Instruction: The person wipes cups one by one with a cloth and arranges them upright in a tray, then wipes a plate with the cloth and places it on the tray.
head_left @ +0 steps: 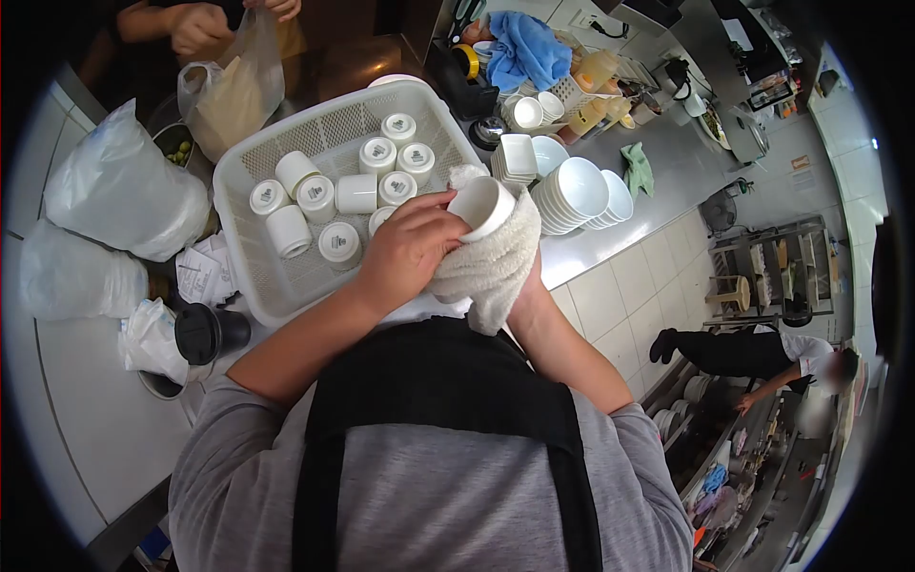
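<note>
A white cup (482, 206) is held above the right side of a white plastic basket (250, 272), its open mouth tilted up. The fingers of my left hand (412, 243) are closed on its rim and side. A cream towel (496, 269) wraps the cup's far side and hangs below it. My right hand (530, 286) is mostly hidden behind the towel; its fingers do not show. Several white cups (315, 195) lie in the basket, many bottom up with printed marks, a few on their sides.
Stacked white bowls (572, 195) and square dishes (516, 157) stand right of the basket. Plastic bags (124, 186) and a black-lidded cup (212, 334) are at left. Another person's hands (200, 29) hold a bag at top left. A co-worker (762, 357) stands far right.
</note>
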### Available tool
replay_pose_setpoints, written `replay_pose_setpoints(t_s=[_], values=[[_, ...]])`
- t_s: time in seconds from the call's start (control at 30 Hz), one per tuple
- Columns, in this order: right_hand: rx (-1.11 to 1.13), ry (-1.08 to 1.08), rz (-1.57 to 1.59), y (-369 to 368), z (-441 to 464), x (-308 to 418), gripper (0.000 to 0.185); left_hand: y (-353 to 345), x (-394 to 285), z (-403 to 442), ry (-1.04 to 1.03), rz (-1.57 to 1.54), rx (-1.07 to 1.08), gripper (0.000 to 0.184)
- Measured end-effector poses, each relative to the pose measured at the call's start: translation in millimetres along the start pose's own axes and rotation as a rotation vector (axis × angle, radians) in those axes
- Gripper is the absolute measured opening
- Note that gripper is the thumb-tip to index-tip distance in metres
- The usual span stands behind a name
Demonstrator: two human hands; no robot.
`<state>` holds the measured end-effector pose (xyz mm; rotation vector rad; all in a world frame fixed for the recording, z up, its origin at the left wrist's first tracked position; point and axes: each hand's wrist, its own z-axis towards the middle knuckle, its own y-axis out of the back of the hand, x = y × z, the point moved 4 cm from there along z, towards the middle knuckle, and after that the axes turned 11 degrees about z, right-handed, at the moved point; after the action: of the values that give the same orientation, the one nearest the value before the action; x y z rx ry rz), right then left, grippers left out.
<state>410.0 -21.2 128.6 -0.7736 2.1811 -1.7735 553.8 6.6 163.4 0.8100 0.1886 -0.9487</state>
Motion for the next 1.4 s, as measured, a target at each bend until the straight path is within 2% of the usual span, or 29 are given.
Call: replay_pose_setpoints(t_s=[0.03,0.07,0.17,0.2,0.23,0.3,0.37,0.43,0.47,0.5,0.57,0.6,0.67,0.7,0.77,0.8,0.83,0.9,0.93,0.97,1.03,1.07,1.1,1.17,1.23,1.27,1.3,1.37,1.4], values=[[0.064,-0.07,0.028,0.5,-2.0,3.5,0.049,1.5,-1.2,0.0,-0.001,0.003,0.0,0.029],[-0.035,-0.09,-0.073,-3.5,-6.1,7.5,0.052,0.7,-3.4,-0.9,-0.028,0.101,0.052,0.025],[-0.129,-0.162,-0.282,-18.7,-16.8,14.7,0.058,4.3,-2.1,-0.9,-0.085,0.289,0.117,0.018],[-0.141,-0.08,-0.457,-23.4,-21.5,16.3,0.059,5.6,-1.3,-2.0,-0.122,0.373,0.136,0.015],[-0.149,-0.087,-0.458,-20.7,-23.1,15.9,0.059,6.8,1.0,-2.5,-0.112,0.369,0.138,0.015],[-0.092,-0.032,-0.951,-17.2,-24.3,19.3,0.06,8.1,4.4,-2.8,-0.168,0.356,0.177,0.015],[-0.083,-0.083,-0.904,-8.4,-23.5,19.6,0.057,4.2,7.2,-5.7,-0.208,0.357,0.19,0.017],[-0.188,0.028,-0.751,-3.6,-21.1,18.7,0.055,-0.4,15.5,-10.1,-0.089,-0.044,-0.06,0.037],[-0.189,0.027,-0.749,-2.9,-20.7,16.3,0.055,-0.2,21.8,-11.7,0.049,-0.1,-0.049,0.067],[-0.201,0.044,-0.755,-2.2,-20.8,14.4,0.054,-0.8,20.2,-11.6,0.052,-0.1,-0.048,0.067],[-0.216,0.057,-0.759,-3.9,-23.0,4.2,0.053,-7.5,21.6,-11.1,0.283,-0.473,0.055,0.084],[-0.179,0.074,-0.902,-11.4,-25.8,-5.0,0.054,-9.1,17.7,-13.3,0.403,-0.638,0.179,0.081],[-0.144,0.036,-1.209,9.6,-18.7,2.0,0.054,-10.6,25.9,-21.3,0.424,-0.625,0.162,0.081],[-0.146,0.035,-1.207,7.0,-16.7,8.2,0.054,-10.2,29.8,-24.5,0.441,-0.612,0.144,0.081],[-0.031,0.409,-1.92,-19.2,-16.2,20.3,0.053,-5.5,31.6,-24.7,0.453,-0.579,0.117,0.077],[-0.029,0.573,-1.883,-30.3,-17.4,26.4,0.057,-2.0,32.2,-23.0,0.416,-0.43,0.1,0.074],[-0.025,0.574,-1.885,-40.5,-21.8,25.2,0.057,1.1,32.2,-21.2,0.379,-0.282,0.079,0.071],[-0.083,0.492,-2.284,-62.8,-39.9,15.0,0.064,6.3,26.7,-18.5,0.336,-0.155,0.145,0.069],[-0.018,0.421,-2.492,-70.0,-47.0,2.6,0.064,6.2,23.0,-18.3,0.289,-0.028,0.214,0.068],[-0.012,0.421,-2.493,-68.0,-51.8,-5.6,0.064,6.2,19.5,-20.0,0.291,-0.026,0.21,0.068],[0.433,0.494,-2.697,-66.3,-58.6,-30.6,0.055,-4.8,11.9,-28.9,0.406,-0.153,0.46,0.066],[0.526,0.412,-2.658,-58.8,-58.3,-33.2,0.043,-9.6,7.3,-31.2,0.353,-0.206,0.476,0.067],[0.542,0.411,-2.655,-54.4,-59.6,-32.7,0.043,-12.7,6.6,-37.0,0.361,-0.199,0.469,0.067],[0.643,0.233,-2.546,-42.5,-63.6,-30.1,0.038,-24.7,0.7,-52.8,0.255,-0.251,0.542,0.075],[0.661,0.177,-2.415,-25.0,-62.1,-23.8,0.033,-35.7,2.6,-69.1,0.312,-0.244,0.62,0.079],[0.616,0.191,-2.205,-19.8,-57.7,-18.5,0.03,-38.6,4.0,-72.1,0.404,-0.332,0.658,0.079],[0.565,0.2,-1.994,-13.6,-55.4,-15.0,0.027,-41.6,5.9,-76.8,0.495,-0.424,0.695,0.08],[-0.058,0.096,-1.475,15.4,-48.8,-0.7,0.025,-51.1,23.3,-92.4,0.511,-0.4,0.643,0.08],[-0.101,0.148,-1.359,22.6,-43.7,6.2,0.024,-56.8,29.6,-101.8,0.494,-0.351,0.613,0.081]])
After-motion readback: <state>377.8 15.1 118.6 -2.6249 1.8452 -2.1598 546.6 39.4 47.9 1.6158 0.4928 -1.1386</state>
